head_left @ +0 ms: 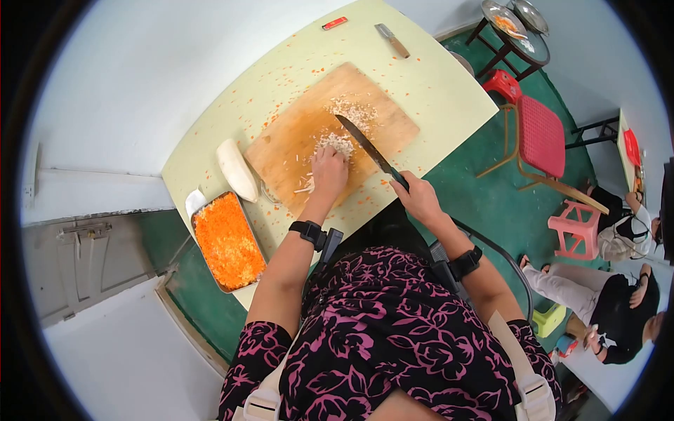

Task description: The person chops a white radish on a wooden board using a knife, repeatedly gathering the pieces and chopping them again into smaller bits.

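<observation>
In my right hand [420, 199] is the dark handle of a kitchen knife [367, 146]; its long blade slants up and left over the wooden cutting board [277, 144]. My left hand [329, 170] rests on the board with its fingers curled onto chopped white radish [340, 142], left of the blade. More fine white bits [359, 112] lie farther up the board. A whole peeled white radish [236, 170] lies left of the board. Below it, a metal tray [197, 242] holds finely chopped orange and pale yellow vegetable, probably carrot.
A small knife [392, 41] and a red packet [335, 23] lie at the table's far end. Orange bits litter the pale table [449, 98]. At right are a red chair [541, 137], a pink stool [576, 229] and two other people [625, 295].
</observation>
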`<state>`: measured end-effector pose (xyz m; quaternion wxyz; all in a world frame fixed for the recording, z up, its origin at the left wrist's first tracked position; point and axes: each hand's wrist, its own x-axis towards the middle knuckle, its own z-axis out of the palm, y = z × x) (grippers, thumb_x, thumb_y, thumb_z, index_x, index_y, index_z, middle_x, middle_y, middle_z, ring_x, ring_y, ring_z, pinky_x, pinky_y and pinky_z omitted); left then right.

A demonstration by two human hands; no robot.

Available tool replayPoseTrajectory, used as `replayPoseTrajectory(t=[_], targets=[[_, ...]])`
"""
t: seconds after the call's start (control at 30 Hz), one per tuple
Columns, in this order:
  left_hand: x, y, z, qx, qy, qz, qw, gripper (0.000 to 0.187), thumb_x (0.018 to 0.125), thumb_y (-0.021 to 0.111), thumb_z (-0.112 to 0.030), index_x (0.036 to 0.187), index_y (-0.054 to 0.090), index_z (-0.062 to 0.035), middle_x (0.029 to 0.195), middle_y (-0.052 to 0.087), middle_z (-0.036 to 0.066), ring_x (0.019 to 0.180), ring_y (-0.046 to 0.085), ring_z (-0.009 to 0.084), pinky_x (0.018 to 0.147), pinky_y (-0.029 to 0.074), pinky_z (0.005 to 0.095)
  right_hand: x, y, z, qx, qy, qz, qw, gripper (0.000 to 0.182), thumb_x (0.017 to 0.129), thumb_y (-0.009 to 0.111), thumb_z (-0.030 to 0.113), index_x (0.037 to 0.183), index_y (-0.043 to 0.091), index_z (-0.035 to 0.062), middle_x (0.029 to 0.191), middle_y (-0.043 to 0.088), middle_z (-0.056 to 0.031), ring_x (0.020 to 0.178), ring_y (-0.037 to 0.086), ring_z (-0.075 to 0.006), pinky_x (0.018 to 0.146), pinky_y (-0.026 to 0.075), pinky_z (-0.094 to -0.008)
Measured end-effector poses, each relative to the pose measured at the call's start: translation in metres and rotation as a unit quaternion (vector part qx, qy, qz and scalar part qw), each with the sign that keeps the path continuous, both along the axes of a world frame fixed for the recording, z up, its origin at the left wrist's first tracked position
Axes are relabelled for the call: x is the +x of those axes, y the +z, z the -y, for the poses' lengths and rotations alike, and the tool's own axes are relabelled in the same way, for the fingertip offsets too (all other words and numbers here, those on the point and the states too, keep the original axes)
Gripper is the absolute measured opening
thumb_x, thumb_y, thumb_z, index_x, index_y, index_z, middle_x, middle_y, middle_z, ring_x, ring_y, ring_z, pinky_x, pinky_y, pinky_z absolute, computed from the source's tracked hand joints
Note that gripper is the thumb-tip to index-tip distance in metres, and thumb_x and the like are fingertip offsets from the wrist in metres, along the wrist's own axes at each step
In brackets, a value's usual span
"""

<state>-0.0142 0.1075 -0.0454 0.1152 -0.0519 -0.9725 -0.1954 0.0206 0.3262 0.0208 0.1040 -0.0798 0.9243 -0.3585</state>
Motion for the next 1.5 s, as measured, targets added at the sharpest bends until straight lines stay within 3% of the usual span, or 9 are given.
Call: replayPoseTrajectory(t=[0.3,0.5,0.7,0.9,1.0,1.23,1.5], targets=[[0.012,0.019,0.031,0.104,0.044,-0.045,0.993,0.004,0.064,0.065,-0.006,0.063,0.061,-0.0071,0.082,0.055,0.009,0.086,0.050,0.0281,0.077,0.041,0.0376,-0.003,-0.002,-0.004,-0.017,0.017,0.005,1.000,0.029,0.083,0.059,0.029,0.094,0.057,0.0016,0.071,0.061,-0.0200,0.068,0.060,-0.0381,0.061,0.047,-0.0441],[0.042,0.014,0.067,0.052,-0.014,0.023,0.998,0.004,0.067,0.067,-0.008,0.070,0.065,-0.0059,0.077,0.055,0.009,0.080,0.051,0.0273,0.075,0.041,0.0366,-0.003,-0.013,0.010,-0.041,0.079,-0.005,0.996,0.029,0.084,0.059,0.029,0.093,0.057,0.0020,0.068,0.060,-0.0198,0.067,0.059,-0.0381,0.061,0.046,-0.0452],[0.054,0.000,0.063,0.205,0.081,0.051,0.974,0.013,0.071,0.069,-0.014,0.080,0.067,-0.0049,0.081,0.058,0.009,0.083,0.053,0.0280,0.077,0.042,0.0376,0.003,-0.011,0.023,-0.025,0.109,0.036,0.993,0.029,0.085,0.056,0.032,0.093,0.056,0.0041,0.070,0.060,-0.0192,0.068,0.060,-0.0375,0.062,0.046,-0.0450],[0.056,0.009,0.054,0.082,0.047,-0.015,0.995,0.043,0.066,0.074,-0.021,0.102,0.060,-0.0029,0.098,0.055,0.010,0.093,0.050,0.0289,0.082,0.041,0.0385,0.013,-0.018,0.023,-0.013,0.104,0.024,0.994,0.029,0.085,0.057,0.032,0.094,0.056,0.0041,0.070,0.061,-0.0188,0.069,0.060,-0.0368,0.062,0.046,-0.0442],[0.053,0.000,0.040,0.058,0.037,0.010,0.998,0.047,0.064,0.074,-0.022,0.103,0.058,-0.0037,0.098,0.054,0.010,0.095,0.049,0.0283,0.082,0.041,0.0392,0.016,-0.012,0.024,-0.007,0.082,0.020,0.996,0.029,0.085,0.056,0.032,0.094,0.056,0.0042,0.070,0.061,-0.0187,0.069,0.060,-0.0367,0.062,0.046,-0.0442],[0.060,-0.008,0.027,0.023,0.057,-0.033,0.998,0.030,0.067,0.068,-0.015,0.093,0.059,-0.0056,0.091,0.053,0.009,0.090,0.050,0.0283,0.079,0.040,0.0397,0.017,-0.013,0.027,0.010,0.110,0.005,0.994,0.027,0.084,0.058,0.031,0.094,0.057,0.0053,0.071,0.061,-0.0184,0.069,0.060,-0.0365,0.061,0.047,-0.0434],[0.067,-0.012,0.025,-0.003,0.030,-0.086,0.996,0.026,0.067,0.065,-0.014,0.091,0.060,-0.0063,0.090,0.053,0.009,0.089,0.050,0.0280,0.083,0.039,0.0416,-0.023,-0.009,0.035,0.076,0.212,-0.029,0.974,0.029,0.083,0.056,0.036,0.090,0.059,0.0077,0.073,0.062,-0.0167,0.069,0.060,-0.0361,0.061,0.047,-0.0457]])
